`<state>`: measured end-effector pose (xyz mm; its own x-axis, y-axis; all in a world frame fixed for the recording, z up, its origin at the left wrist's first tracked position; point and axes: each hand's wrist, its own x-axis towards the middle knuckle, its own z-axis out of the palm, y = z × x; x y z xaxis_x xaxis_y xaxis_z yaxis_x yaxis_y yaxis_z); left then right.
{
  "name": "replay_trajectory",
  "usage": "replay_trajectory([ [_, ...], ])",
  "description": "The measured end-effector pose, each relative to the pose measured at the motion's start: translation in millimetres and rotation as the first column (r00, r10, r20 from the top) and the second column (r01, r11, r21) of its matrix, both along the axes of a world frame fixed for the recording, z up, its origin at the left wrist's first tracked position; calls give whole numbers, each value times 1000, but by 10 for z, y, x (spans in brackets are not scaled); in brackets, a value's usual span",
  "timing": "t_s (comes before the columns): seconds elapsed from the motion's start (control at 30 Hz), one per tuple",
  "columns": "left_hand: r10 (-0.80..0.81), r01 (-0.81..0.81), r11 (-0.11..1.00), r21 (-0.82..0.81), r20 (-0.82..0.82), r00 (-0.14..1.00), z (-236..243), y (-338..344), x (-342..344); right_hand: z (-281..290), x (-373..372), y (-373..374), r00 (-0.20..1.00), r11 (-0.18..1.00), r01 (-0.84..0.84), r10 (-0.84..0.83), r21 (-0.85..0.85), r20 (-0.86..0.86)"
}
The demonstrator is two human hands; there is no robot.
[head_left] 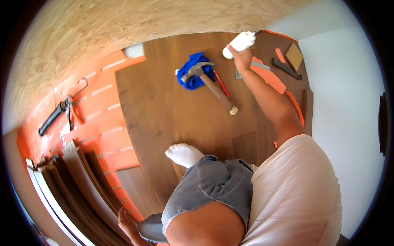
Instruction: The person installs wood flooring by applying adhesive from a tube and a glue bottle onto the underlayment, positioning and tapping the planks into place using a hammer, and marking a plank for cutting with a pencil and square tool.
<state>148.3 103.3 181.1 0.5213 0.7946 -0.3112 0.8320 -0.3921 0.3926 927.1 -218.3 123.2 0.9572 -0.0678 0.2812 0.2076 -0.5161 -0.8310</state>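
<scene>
My right hand [241,57] grips a white plastic object [240,42] above the far right of the brown plank floor [158,102]. Below it lie a hammer [213,87] on a crumpled blue cloth [187,65], a red pencil [221,84] and orange underlay scraps [269,76]. My left hand [126,222] is low at the left beside stacked planks [67,192], its fingers curled near their edge; what they hold is unclear. My white-socked foot [182,155] stands on the planks.
Orange underlay [98,98] covers the left floor, with a caulking gun [57,115] on it. A dark pry bar [285,67] and small tan board [293,56] lie by the white right wall [344,102]. Particle board [102,20] borders the far edge.
</scene>
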Motion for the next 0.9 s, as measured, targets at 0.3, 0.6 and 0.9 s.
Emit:
replay_trajectory([
  [0.3,76,-93,972,-216,-87,993,311,-247,710,-531,64,-246,1000,997,12,-13,-76,-10],
  [0.6,287,-279,938,-207,9,958,-13,-585,353,-650,-998,-321,931,727,-340,349,-597,-107],
  [0.9,831,-659,544,-519,228,507,-81,-1002,-472,-449,-785,-604,926,465,-371,246,-804,-285],
])
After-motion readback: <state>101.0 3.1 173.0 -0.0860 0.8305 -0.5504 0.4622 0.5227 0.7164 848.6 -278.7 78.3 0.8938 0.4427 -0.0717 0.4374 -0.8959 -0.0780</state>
